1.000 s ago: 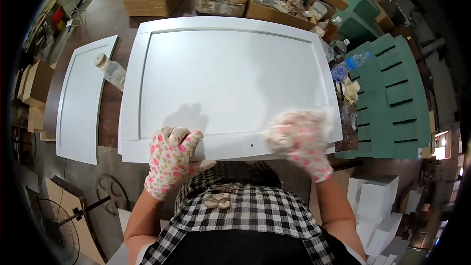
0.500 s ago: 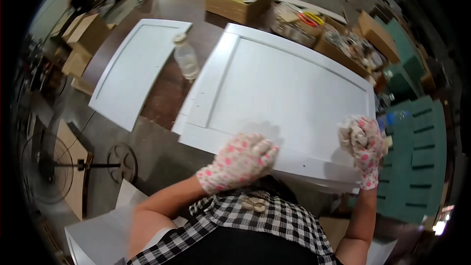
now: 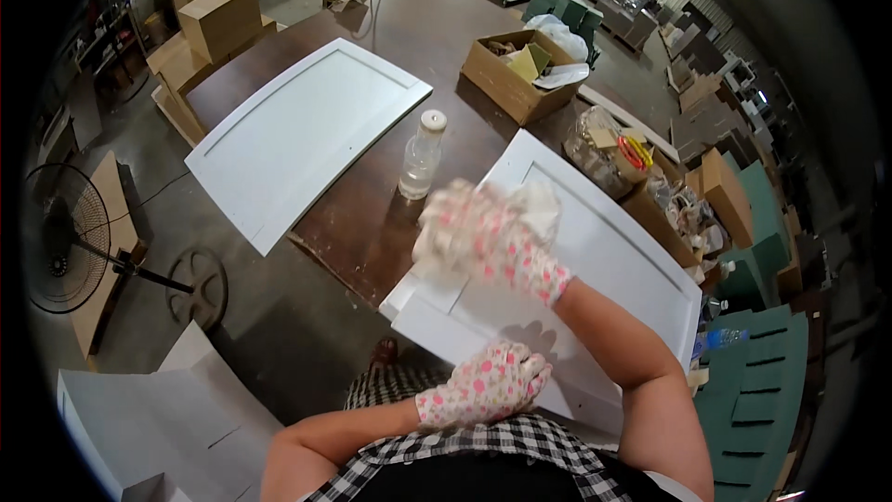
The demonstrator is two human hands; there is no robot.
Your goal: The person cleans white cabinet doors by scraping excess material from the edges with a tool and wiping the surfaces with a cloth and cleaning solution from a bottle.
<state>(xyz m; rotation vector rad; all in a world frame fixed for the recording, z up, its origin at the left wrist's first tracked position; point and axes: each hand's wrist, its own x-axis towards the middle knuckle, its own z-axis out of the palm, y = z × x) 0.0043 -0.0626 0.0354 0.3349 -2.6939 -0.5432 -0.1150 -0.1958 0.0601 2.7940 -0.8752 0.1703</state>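
Note:
A white framed panel [image 3: 613, 265] lies on the brown table, with another white panel edge [image 3: 409, 297] showing beneath it. My right hand [image 3: 502, 246], in a floral glove and smeared by motion, is closed on a whitish rag [image 3: 537, 209] over the panel's left part. At the panel's near edge, my gloved left hand [image 3: 488, 383] has its fingers curled; the palm side is hidden. Just beyond my right hand stands an upright clear bottle [image 3: 421, 163] with a pale cap and liquid inside. A second white panel [image 3: 311, 135] lies farther left, overhanging the table edge.
A cardboard box [image 3: 511, 84] of scraps stands at the table's far side. Along the right lie a clear bag [image 3: 595, 153], red-and-yellow-handled scissors [image 3: 637, 152] and another filled box [image 3: 655, 209]. A standing fan [image 3: 70, 237] is at the left, near stacked boxes [image 3: 221, 23].
My right hand has swept with the rag from the panel's right edge to its left part. The view has shifted, and my left hand stays by the near edge.

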